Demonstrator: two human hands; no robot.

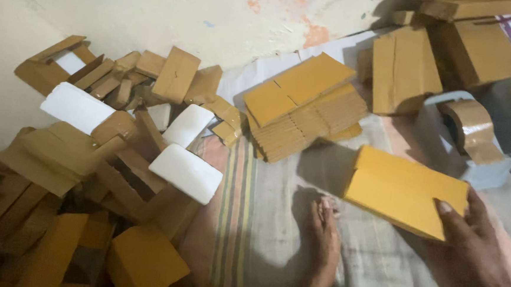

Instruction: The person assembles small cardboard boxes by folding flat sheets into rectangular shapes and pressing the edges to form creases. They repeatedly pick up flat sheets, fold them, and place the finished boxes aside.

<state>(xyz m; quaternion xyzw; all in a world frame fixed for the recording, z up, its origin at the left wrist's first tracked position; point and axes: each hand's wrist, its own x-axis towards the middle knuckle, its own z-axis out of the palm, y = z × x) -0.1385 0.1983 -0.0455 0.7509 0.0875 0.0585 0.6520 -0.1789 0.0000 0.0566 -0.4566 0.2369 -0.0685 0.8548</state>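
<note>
Head view, entry by hand outward. Right hand, at five o'clock: my fingers closed on the near right corner of one flat yellow cardboard blank, thumb on top, the blank raised over the striped cloth. Left hand: not identifiable; the limb at six o'clock is a foot, resting on the cloth just beside the blank's left edge.

Open room: bare cloth between foot and the stack at twelve o'clock, and a strip running down past the foot's left side.

Count:
- fanned stack of flat blanks, one, twelve o'clock; sheets too many to count.
- tape dispenser with brown roll, one, two o'clock, near the held blank's far edge.
- white blocks, four in view, nine to ten o'clock.
- folded brown boxes, a loose heap, seven to eleven o'clock.
- upright cartons, one o'clock, against the wall edge.
</note>
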